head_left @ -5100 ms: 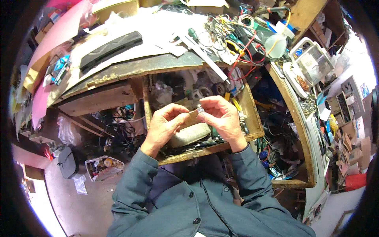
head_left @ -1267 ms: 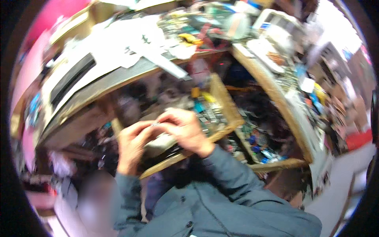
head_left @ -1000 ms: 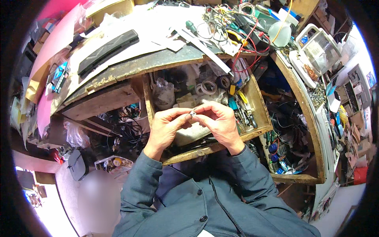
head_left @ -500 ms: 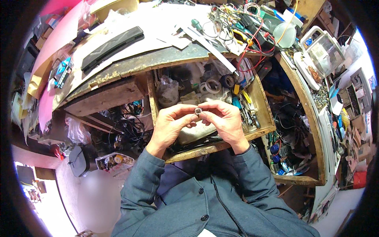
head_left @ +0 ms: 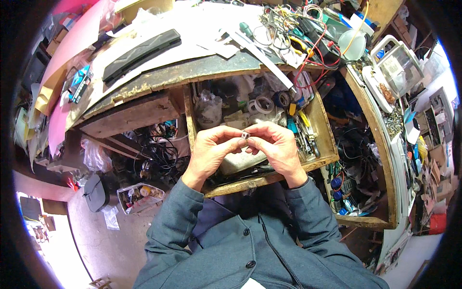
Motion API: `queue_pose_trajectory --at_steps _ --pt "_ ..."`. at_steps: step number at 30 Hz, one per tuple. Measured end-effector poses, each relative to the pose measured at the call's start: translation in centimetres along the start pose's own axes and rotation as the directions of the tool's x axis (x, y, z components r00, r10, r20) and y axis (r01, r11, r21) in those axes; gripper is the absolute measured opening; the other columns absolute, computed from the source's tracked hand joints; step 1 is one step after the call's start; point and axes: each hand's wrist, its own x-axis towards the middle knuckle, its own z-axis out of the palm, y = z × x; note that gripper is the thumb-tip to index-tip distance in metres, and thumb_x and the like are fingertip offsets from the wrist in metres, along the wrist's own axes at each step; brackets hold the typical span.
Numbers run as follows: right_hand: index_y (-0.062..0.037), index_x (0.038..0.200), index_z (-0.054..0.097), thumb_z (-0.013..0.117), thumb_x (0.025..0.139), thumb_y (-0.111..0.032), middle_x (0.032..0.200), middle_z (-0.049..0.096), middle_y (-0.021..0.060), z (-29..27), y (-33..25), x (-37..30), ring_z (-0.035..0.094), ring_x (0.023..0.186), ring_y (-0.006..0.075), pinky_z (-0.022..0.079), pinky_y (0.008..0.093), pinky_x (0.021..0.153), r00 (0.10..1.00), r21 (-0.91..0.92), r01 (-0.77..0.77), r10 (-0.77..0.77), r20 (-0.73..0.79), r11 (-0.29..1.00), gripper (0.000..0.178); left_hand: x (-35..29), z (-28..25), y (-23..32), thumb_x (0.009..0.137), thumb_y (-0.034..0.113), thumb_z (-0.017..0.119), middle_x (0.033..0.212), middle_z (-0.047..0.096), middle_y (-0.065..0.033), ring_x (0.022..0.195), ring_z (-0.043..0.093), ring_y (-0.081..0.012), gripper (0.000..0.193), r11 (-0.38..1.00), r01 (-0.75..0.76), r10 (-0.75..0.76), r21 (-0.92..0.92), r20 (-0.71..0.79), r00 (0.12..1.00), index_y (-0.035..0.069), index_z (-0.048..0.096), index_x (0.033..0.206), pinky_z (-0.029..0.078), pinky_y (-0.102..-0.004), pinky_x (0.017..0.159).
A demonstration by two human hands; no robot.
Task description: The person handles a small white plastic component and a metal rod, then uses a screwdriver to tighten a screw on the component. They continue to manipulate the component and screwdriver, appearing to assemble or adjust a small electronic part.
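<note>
Left hand (head_left: 209, 153): thumb and fingertips pinching a small part (head_left: 245, 136).
Right hand (head_left: 278, 150): pinching the same piece from the other side.
Small part: held above the open drawer (head_left: 248, 185), behind its front edge; perhaps metal, too small to be sure.
Tape roll (head_left: 264, 110): inside, toward the drawer's back.
Black case (head_left: 142, 55): near the worktop's (head_left: 211, 66) front edge, leftward.
</note>
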Motion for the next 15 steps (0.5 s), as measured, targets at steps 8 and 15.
queue_pose_trajectory --at_steps 8,15 --pt "-0.0004 0.113 0.068 0.066 0.095 -0.006 0.092 0.072 0.0057 -0.06 0.13 0.05 0.068 0.076 0.01 0.054 0.0228 0.066 0.998 -0.023 -0.031 0.032 0.046 0.999 0.02 -0.05 0.03 0.04 0.087 0.009 0.076 0.087 0.072 -0.0039 0.077 0.064 -0.0088 0.016 1.0 -0.018 0.018 -0.004 -0.033 0.999 0.0 0.074 0.1 0.053 -0.0241 0.071" --pt "-0.0009 0.114 0.068 0.066 0.095 -0.008 0.092 0.071 0.0043 0.1 0.0 0.04 0.067 0.077 0.0097 0.054 0.0229 0.066 0.995 -0.053 -0.037 0.042 0.088 0.998 0.02 -0.15 -0.03 0.11 0.087 0.008 0.076 0.085 0.072 -0.0051 0.076 0.065 -0.009 0.014 0.999 -0.016 0.015 -0.028 -0.036 0.999 0.0 0.073 0.099 0.054 -0.0242 0.07"
